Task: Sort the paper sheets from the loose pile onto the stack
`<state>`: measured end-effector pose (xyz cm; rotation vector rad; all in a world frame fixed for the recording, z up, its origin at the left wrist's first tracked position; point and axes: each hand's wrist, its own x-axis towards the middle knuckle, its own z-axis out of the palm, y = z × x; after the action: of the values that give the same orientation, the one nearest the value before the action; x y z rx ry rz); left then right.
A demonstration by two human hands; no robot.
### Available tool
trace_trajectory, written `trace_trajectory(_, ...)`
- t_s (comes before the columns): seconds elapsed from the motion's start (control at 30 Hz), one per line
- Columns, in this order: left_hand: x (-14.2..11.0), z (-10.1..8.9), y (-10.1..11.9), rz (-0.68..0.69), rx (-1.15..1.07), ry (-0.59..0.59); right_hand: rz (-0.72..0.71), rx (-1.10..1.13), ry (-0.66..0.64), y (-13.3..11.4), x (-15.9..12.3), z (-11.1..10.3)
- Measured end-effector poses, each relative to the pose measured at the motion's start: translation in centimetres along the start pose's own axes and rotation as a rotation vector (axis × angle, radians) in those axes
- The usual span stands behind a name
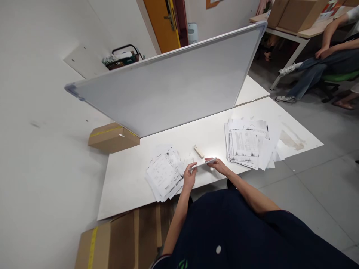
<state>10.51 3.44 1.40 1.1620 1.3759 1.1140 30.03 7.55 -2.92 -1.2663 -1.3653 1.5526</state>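
Observation:
Between my two hands is a thin white stack of paper (204, 163), seen nearly edge-on above the front of the white table. My left hand (190, 175) grips its left end, thumb and fingers closed on it. At the other end my right hand (218, 166) pinches the paper. Just beyond them lies a small cream oblong object (199, 151) that looks like a stapler. To the left is a loose pile of printed sheets (165, 175); a larger, untidy pile of printed sheets (244, 142) lies to the right.
A whiteboard (174, 89) stands upright across the back of the table (123, 186). One cardboard box (113, 137) sits by its left end, with larger cardboard boxes (120, 243) below the table. At the far right a person sits near another desk (304, 33).

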Motion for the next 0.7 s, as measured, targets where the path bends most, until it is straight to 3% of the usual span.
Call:
trace_trajectory(0.17, 0.3, 0.1, -0.6, -0.064, -0.065, 0.029, 0.059, -0.029, -0.017, 0.4, 0.1, -0.3)
trace_trajectory(0.33, 0.7, 0.0, -0.9, -0.148, -0.193, 0.086, 0.019, -0.213, -0.067, -3.0, -0.1, -1.3)
trace_trajectory(0.43, 0.9, -0.3, -1.2, -0.142, -0.221, 0.135, -0.066, -0.509, -0.087, -6.9, -0.7, -2.1)
trace_trajectory(0.57, 0.8, -0.8, -2.0, -0.079, -0.125, 0.182, -0.122, -1.062, -0.100, -11.2, -1.6, -2.0)
trace_trajectory(0.7, 0.4, -0.8, -3.6, -0.015, 0.209, 0.134, -0.050, -1.425, -0.166, -11.4, -2.0, -0.5)
